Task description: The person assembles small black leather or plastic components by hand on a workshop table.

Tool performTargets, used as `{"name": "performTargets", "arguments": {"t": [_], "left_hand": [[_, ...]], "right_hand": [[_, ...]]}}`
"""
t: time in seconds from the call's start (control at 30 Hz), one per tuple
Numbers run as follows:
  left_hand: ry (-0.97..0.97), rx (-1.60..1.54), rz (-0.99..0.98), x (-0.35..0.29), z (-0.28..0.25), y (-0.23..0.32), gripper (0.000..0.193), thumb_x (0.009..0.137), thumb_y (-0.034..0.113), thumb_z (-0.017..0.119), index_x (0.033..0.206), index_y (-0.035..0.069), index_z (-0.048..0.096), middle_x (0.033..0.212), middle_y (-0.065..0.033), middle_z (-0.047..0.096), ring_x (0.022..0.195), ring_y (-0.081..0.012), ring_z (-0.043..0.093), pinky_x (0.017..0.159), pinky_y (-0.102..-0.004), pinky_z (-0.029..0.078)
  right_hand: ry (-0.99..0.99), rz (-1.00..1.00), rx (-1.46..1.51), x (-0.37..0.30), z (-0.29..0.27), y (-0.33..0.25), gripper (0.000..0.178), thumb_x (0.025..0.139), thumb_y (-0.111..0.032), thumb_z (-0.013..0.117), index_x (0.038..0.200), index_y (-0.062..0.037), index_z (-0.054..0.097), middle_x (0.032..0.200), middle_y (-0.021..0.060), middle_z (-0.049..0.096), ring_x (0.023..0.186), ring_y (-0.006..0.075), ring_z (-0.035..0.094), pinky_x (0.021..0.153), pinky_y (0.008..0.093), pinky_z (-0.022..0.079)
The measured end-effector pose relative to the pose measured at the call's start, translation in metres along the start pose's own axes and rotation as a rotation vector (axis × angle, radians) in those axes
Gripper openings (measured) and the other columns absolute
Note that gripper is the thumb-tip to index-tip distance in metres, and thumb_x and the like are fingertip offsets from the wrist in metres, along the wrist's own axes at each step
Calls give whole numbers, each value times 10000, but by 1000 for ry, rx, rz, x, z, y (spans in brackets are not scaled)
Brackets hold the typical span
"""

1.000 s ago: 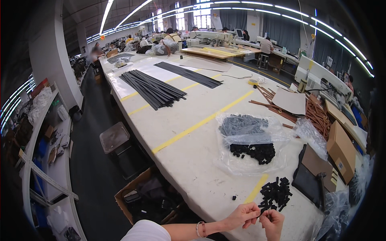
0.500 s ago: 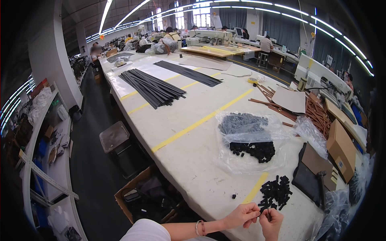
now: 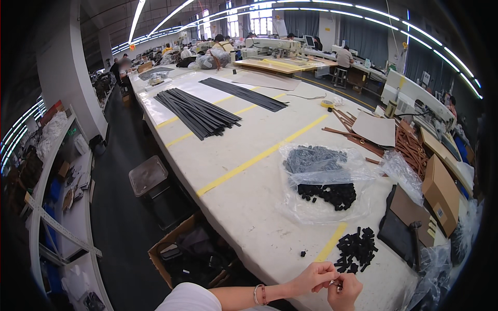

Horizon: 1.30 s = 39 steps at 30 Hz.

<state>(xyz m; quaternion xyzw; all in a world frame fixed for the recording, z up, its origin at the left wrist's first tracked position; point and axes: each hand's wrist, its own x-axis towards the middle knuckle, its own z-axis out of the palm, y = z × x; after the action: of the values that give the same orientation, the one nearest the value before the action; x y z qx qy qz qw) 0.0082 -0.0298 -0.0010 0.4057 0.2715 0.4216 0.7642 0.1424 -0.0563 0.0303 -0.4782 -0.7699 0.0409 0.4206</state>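
At the near edge of the table, my left hand point(image 3: 315, 278) and my right hand point(image 3: 346, 292) meet, fingers closed and fingertips together. A small piece, dark with a shiny spot, shows at the right fingers; its kind is too small to make out. Just beyond my hands lies a loose heap of short black strip pieces point(image 3: 358, 248). One lone black piece point(image 3: 303, 254) rests left of the heap. Farther off, a clear plastic bag point(image 3: 290, 210) lies open, with many small black pieces point(image 3: 332, 196) inside and at its mouth.
Long black strips point(image 3: 194, 114) lie in two bundles along the white table point(image 3: 233, 207). Brown strips point(image 3: 410, 147), a cardboard box point(image 3: 440, 186), a hammer-like tool point(image 3: 416, 243) and plastic wrap crowd the right side. A stool point(image 3: 147, 176) and an open carton point(image 3: 161, 254) stand left of the table.
My right hand has turned and shifted slightly left and down, its fingers more curled. A shiny spot now shows at its fingers. My left hand has barely moved.
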Motion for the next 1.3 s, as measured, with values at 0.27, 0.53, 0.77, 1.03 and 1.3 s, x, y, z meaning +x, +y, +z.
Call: {"name": "performTargets", "arguments": {"t": [0.27,0.53,0.77,1.03,1.3], "left_hand": [[-26,-165,-179,1,-1,2,48,731,74,506,695,44,497,559,27,450,431,-25,387,374,-181,281],[49,335,324,1,2,-15,104,723,30,508,649,5,439,561,37,420,542,-37,343,474,-198,302],[33,496,382,-1,1,-10,107,690,33,530,640,6,439,507,6,375,492,-57,329,440,-225,293],[52,869,523,-3,0,-2,47,681,29,561,677,22,515,505,-24,466,440,-97,445,415,-231,354],[141,1094,809,5,0,-8,54,694,8,554,743,13,533,623,-87,562,471,-167,541,446,-261,427]], "right_hand": [[-19,139,237,-3,1,5,165,663,58,552,806,-22,532,617,41,490,487,102,449,452,214,371],[-137,480,507,1,0,6,114,677,67,489,773,8,510,661,-22,460,579,41,378,520,168,316],[-256,702,955,-10,-9,17,135,667,73,457,765,16,530,652,-2,503,546,66,409,500,178,344],[-163,812,877,-4,0,15,142,601,58,590,577,-20,475,517,10,495,437,28,404,384,178,288],[-134,455,275,-3,1,9,113,691,-70,618,690,5,533,531,75,534,436,115,499,438,227,398]]}}
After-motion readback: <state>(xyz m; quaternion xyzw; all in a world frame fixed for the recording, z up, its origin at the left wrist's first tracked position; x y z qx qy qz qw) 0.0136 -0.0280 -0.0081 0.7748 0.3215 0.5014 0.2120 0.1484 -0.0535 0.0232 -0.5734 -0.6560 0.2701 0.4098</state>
